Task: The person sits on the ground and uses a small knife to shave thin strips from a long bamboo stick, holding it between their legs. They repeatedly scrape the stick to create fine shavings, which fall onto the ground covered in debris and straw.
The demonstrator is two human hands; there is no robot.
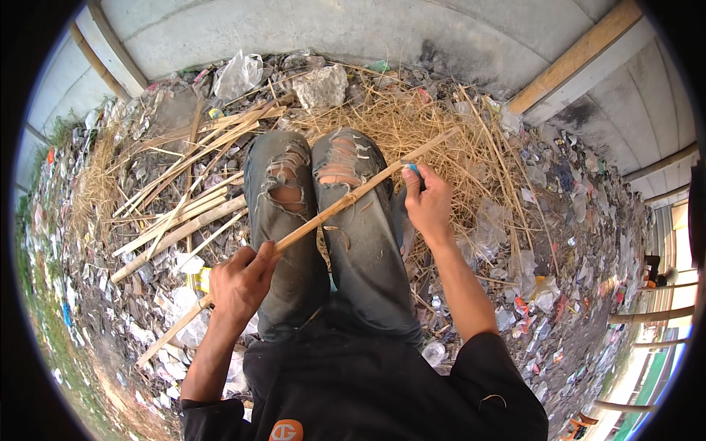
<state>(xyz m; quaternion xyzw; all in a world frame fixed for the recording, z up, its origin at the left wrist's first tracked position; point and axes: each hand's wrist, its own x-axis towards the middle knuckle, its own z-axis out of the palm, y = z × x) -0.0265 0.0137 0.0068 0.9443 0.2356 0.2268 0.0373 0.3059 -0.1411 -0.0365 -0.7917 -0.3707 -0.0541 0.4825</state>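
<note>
A long split bamboo strip (323, 215) slants across my knees, from low on the left up to the far right. My left hand (240, 283) is closed around its lower part, and the tail end sticks out below the fist. Near the upper end, my right hand (429, 202) is closed with a small blue thing (413, 170) showing between thumb and fingers, right against the strip. Most of that blue thing is hidden in the hand, so its kind cannot be made out. Both knees are bent, in torn dark jeans (368, 253).
More bamboo strips (187, 173) and a thicker bamboo pole (180, 239) lie to the left. Thin shavings (412, 110) heap up beyond my knees, beside a pale rock (321, 87). Plastic litter covers the ground. A grey panel wall (331, 29) with bamboo props (573, 59) stands at the back.
</note>
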